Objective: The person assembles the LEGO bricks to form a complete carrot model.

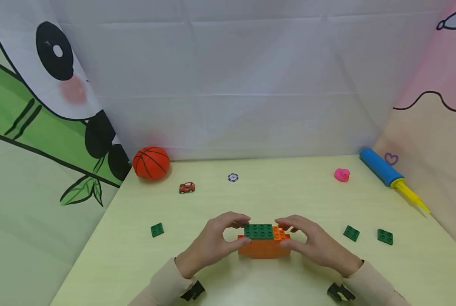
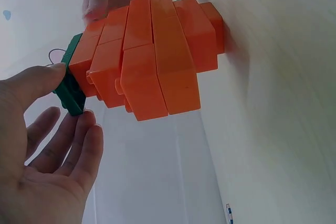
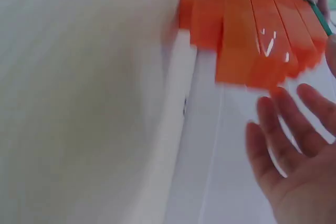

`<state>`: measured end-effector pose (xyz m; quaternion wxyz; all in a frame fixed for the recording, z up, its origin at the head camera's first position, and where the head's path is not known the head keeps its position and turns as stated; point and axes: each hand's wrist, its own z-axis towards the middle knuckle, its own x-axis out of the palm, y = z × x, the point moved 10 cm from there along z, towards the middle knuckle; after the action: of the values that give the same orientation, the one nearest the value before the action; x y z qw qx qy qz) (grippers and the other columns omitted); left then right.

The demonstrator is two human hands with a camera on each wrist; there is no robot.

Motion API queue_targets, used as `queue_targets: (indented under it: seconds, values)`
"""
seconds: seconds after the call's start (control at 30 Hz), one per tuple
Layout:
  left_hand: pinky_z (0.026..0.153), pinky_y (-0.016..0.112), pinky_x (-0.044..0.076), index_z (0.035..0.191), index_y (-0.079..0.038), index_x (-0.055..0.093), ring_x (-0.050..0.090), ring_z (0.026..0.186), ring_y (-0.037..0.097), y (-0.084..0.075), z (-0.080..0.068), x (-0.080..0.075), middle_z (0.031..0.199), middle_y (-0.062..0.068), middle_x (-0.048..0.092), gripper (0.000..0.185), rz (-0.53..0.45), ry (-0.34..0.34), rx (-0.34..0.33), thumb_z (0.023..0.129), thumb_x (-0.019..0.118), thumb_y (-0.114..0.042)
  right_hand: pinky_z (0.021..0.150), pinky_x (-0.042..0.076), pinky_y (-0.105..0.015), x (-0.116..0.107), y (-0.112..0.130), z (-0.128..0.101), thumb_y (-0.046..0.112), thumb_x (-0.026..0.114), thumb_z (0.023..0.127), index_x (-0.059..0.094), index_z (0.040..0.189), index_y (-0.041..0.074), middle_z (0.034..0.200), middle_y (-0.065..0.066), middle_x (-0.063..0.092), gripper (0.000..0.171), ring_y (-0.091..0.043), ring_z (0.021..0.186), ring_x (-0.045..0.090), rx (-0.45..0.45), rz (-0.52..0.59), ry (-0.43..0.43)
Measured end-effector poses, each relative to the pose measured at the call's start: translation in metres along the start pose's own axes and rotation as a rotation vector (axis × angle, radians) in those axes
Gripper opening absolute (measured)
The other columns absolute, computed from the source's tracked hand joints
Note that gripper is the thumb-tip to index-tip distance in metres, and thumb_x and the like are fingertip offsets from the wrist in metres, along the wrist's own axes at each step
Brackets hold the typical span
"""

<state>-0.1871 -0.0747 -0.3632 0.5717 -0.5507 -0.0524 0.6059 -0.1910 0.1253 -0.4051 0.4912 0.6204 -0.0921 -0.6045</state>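
Note:
A stepped stack of orange toy building bricks point(image 1: 264, 250) stands at the front of the table, wider in its middle layers. Two green bricks point(image 1: 258, 231) lie side by side on its top, left of some bare orange studs. My left hand point(image 1: 216, 238) pinches the left green brick point(image 2: 71, 87) between thumb and fingers. Around the stack's upper right end curves my right hand point(image 1: 316, 242). Its fingers are spread and relaxed beside the orange bricks point(image 3: 247, 35), holding nothing, with the thumb partly cut off in the right wrist view.
Loose green bricks lie left point(image 1: 157, 230) and right point(image 1: 351, 233) of the stack. Farther back are an orange basketball point(image 1: 151, 163), a red toy car point(image 1: 186, 188), a poker chip point(image 1: 233, 177), a pink rubber duck point(image 1: 342, 174) and a blue-yellow pump point(image 1: 383, 168). Printed cloth walls surround the table.

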Motion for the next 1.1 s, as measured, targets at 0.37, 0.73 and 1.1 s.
queue_targets:
  seconds: [0.37,0.73,1.1]
  values:
    - [0.093,0.03,0.054,0.127,-0.016,0.063,0.064,0.104,0.009,-0.002,0.002,-0.005,0.119,-0.003,0.067,0.043,0.013,0.006,0.03,0.088,0.078,-0.023,0.082,0.054,-0.058,-0.086,-0.094,-0.071,0.03,0.079,0.085,0.063,0.126,0.001,0.117,-0.023,0.062,0.052,-0.037,0.1,0.061,0.392,-0.551,-0.01]
    - [0.095,0.03,0.053,0.128,-0.018,0.062,0.065,0.104,0.011,-0.003,0.004,-0.003,0.119,-0.007,0.065,0.044,0.001,0.023,-0.035,0.088,0.078,-0.024,0.085,0.054,-0.052,-0.088,-0.1,-0.06,0.017,0.076,0.087,0.066,0.115,0.0,0.105,-0.009,0.067,0.034,-0.026,0.092,0.063,0.375,-0.443,0.046]
    - [0.095,0.03,0.053,0.128,-0.019,0.062,0.064,0.104,0.008,0.004,0.0,0.002,0.12,-0.005,0.066,0.043,-0.033,0.023,-0.059,0.089,0.077,-0.025,0.085,0.056,-0.026,-0.045,0.038,-0.01,0.011,0.076,0.089,0.069,0.123,0.023,0.12,0.01,0.063,0.037,-0.008,0.103,0.062,-0.188,-0.219,-0.128]
